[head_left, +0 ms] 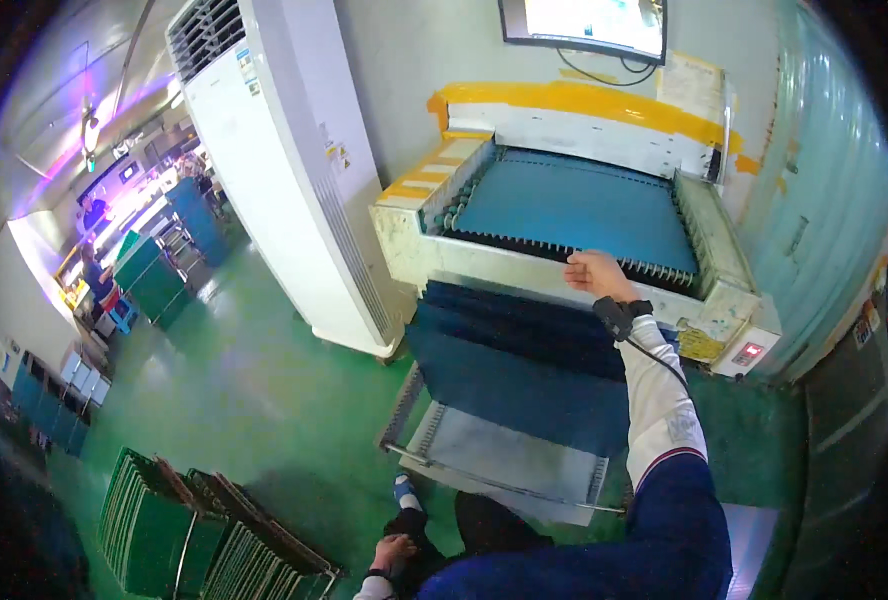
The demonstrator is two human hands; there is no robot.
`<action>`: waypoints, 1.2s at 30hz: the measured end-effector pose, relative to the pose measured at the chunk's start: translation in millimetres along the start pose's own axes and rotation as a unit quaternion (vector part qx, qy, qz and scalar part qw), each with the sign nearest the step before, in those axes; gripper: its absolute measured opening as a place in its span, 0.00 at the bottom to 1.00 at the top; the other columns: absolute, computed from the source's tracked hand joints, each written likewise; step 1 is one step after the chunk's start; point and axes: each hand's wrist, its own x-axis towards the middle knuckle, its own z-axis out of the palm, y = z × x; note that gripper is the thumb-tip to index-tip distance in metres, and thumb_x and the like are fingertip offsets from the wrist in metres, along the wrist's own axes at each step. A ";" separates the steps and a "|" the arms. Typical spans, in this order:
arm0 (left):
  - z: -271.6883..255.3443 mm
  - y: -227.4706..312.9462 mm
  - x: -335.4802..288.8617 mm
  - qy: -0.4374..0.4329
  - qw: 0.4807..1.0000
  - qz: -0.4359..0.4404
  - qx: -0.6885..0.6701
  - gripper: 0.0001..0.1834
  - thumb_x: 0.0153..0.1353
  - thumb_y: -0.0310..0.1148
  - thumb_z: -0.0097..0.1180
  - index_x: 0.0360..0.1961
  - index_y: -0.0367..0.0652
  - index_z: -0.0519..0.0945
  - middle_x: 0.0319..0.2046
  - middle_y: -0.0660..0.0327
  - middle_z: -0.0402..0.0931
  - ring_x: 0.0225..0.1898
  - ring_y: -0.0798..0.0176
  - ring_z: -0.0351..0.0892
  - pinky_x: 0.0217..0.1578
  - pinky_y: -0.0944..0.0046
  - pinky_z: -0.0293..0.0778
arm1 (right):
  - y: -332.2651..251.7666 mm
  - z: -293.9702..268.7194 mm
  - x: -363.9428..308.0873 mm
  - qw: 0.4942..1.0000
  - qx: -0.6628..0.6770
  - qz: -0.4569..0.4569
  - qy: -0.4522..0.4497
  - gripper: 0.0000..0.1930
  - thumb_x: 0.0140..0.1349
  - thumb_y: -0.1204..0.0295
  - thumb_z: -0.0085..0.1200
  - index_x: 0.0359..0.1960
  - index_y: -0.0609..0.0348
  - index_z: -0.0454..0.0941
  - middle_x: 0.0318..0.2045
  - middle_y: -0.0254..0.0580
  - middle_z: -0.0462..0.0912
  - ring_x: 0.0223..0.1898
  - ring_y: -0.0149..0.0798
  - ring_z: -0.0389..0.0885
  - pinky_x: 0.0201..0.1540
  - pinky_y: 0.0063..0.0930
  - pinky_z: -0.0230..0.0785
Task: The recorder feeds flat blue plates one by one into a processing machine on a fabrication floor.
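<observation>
Blue panel [579,200] lies in the machine [484,264]; right hand [596,275] by the near edge, fingers loosely spread, seemingly empty. Looks like mid-loading, so next calls for reaching to the near rack [401,405]; can't tell the left hand's [394,552] grip.

Navy-and-white sleeve [664,415], black wrist device [616,318], thin black cable [664,363].

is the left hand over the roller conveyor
No, the left hand is down by the left leg, while the right hand is near the roller conveyor.
</observation>
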 end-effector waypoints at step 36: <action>10.2 16.1 -1.1 0.037 0.979 -0.134 -0.152 0.15 0.66 0.32 0.57 0.49 0.33 0.75 0.37 0.49 0.81 0.36 0.50 0.85 0.34 0.55 0.84 | 107.7 85.3 -108.5 0.735 -0.670 -0.104 0.022 0.17 0.52 0.61 0.64 0.40 0.57 0.84 0.39 0.50 0.85 0.44 0.54 0.83 0.47 0.46 0.75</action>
